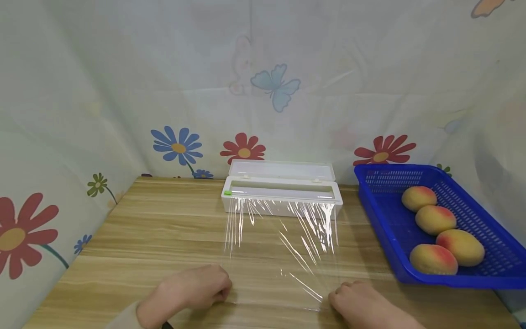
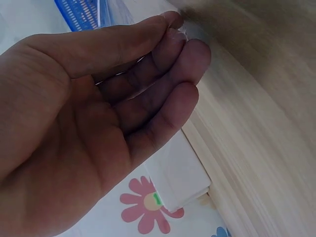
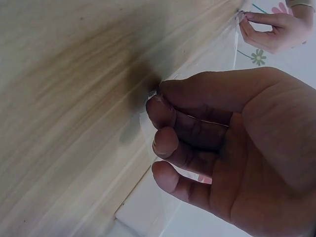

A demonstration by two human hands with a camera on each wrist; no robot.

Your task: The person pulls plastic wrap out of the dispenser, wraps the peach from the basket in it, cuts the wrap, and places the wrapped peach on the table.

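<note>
A sheet of clear plastic wrap (image 1: pixel 283 246) stretches toward me from a white wrap dispenser (image 1: pixel 283 208), whose lid (image 1: pixel 283 170) stands raised at the back. My left hand (image 1: pixel 195 288) pinches the sheet's near left corner between thumb and fingertips, close over the table. At the near right corner, my right hand (image 1: pixel 363 304) pinches the wrap the same way. In the right wrist view, thumb and index finger (image 3: pixel 160 111) meet on the film's edge. A bit of crumpled film shows at the fingertips (image 2: pixel 173 42) in the left wrist view.
A blue plastic basket (image 1: pixel 380 228) stands on the right, holding several yellow-red mangoes (image 1: pixel 435 219). A small green slider (image 1: pixel 228 193) sits at the dispenser's left end. The wood-grain table (image 1: pixel 164 228) meets a flower-printed curtain (image 1: pixel 296 123) at the back and left.
</note>
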